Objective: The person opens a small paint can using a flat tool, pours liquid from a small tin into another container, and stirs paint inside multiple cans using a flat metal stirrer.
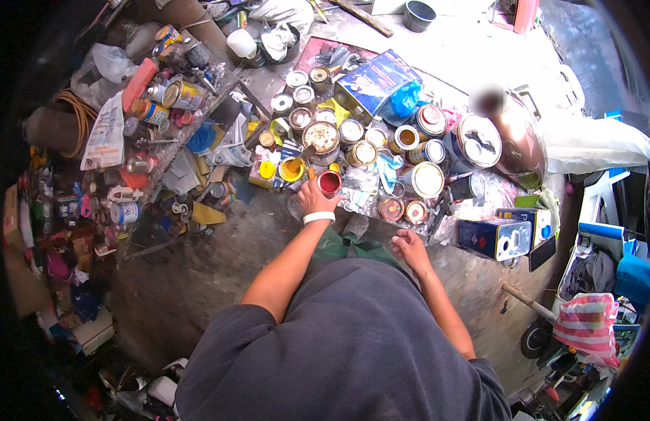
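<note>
My left hand, with a white band at the wrist, is closed around a small can of red paint at the near edge of the cluttered bench. Just beyond it stands an open can of yellow paint with a yellow-coated stirring tool in it. A large round can with a stained lid stands behind. Apart from the bench, my right hand hovers at the right of my body, its fingers loosely curled and nothing visible in them. Two lidded cans are the nearest things to it.
Many paint cans crowd the bench, with a blue rectangular tin lying behind them. A blue cloth hangs among the cans. Dark rectangular tins stand at the right. Shelves of cans and newspaper fill the left; a striped bag hangs lower right.
</note>
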Motion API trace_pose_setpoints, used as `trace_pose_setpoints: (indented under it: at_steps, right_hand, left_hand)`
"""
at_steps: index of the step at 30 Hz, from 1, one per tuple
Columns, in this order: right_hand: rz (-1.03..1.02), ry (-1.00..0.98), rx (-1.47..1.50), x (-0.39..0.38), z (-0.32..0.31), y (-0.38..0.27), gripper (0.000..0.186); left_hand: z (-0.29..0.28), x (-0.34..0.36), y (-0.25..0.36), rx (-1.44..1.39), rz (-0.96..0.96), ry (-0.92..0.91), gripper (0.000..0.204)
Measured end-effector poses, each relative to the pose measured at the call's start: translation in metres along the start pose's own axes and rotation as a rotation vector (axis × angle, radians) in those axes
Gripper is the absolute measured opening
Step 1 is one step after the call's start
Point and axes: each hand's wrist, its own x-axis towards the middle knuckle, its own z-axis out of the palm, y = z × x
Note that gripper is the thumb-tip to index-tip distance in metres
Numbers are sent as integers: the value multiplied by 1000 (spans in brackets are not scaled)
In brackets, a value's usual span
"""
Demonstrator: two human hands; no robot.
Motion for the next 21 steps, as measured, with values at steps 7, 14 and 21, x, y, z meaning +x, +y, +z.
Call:
trace_pose_setpoints:
  at_steps: [7, 14, 21]
  right_hand:
    - [-67, 0, -150, 0, 6, -7, 41]
    - [-80, -34, -143, 8, 17, 1, 36]
    - [-173, -66, -193, 29, 27, 0, 35]
  left_hand:
    - [4, -6, 1, -194, 322, 230, 82]
    - [-83, -22, 8, -231, 357, 256, 81]
    - [-125, 0, -55, -43, 307, 361, 82]
